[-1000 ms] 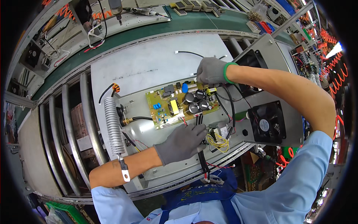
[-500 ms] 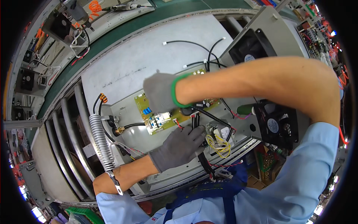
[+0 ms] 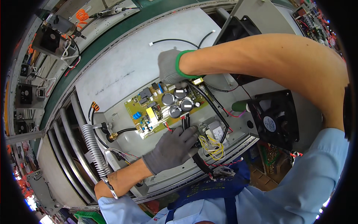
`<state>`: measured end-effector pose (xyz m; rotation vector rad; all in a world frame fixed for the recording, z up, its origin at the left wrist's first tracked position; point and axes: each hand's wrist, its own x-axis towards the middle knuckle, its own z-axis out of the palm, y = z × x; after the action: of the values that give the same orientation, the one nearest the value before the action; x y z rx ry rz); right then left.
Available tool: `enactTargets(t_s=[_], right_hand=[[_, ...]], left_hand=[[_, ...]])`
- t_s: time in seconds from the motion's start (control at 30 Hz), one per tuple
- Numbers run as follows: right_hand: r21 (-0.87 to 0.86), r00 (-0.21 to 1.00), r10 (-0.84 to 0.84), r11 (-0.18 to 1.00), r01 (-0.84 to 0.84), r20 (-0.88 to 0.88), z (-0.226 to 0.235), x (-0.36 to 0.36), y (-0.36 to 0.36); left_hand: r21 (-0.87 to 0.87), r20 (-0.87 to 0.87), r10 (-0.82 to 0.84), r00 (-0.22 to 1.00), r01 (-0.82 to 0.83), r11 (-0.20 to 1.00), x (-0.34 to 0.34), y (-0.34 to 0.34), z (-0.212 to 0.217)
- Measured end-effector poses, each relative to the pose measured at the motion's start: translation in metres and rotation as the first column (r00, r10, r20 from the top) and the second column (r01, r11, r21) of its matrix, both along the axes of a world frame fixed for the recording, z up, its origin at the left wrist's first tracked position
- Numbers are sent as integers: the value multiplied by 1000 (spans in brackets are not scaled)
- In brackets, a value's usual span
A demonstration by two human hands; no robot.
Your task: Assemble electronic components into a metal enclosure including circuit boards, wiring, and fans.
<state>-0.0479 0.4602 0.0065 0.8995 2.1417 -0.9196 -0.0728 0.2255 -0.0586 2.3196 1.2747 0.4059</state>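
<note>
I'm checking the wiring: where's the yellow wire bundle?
In the head view, the yellow bundle lies right of centre, just right of the left hand and below the circuit board.

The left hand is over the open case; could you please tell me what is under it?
Black cables show beyond and below the left hand, with the grey case around it. Whatever the hand itself covers cannot be seen.

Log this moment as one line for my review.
left hand: over black cables | right hand: curled at far edge of circuit board, grip hidden | nearby: black capacitors, black fans, yellow wires
</note>
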Motion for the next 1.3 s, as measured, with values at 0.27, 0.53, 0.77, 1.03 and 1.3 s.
enactTargets(t_s=[0.27, 0.53, 0.77, 1.03, 1.3], right_hand=[[225, 911, 408, 883, -411, 63, -8, -1, -1], [403, 769, 634, 684, -607, 82, -26, 6, 0], [511, 740, 670, 655, -557, -52, -47, 16, 4], [346, 942, 331, 880, -326, 47, -30, 7, -10], [339, 883, 387, 819, -462, 267, -24, -15, -10]], left_hand=[[42, 37, 1, 999, -3, 999, -2, -1, -5], [26, -13, -2, 1000, 2, 1000, -3, -4, -7], [9, -88, -17, 996, 18, 1000, -4, -8, -8], [-9, -110, -17, 994, 17, 1000, -3, -10, -10], [3, -86, -14, 996, 15, 1000, -2, -9, -12]])
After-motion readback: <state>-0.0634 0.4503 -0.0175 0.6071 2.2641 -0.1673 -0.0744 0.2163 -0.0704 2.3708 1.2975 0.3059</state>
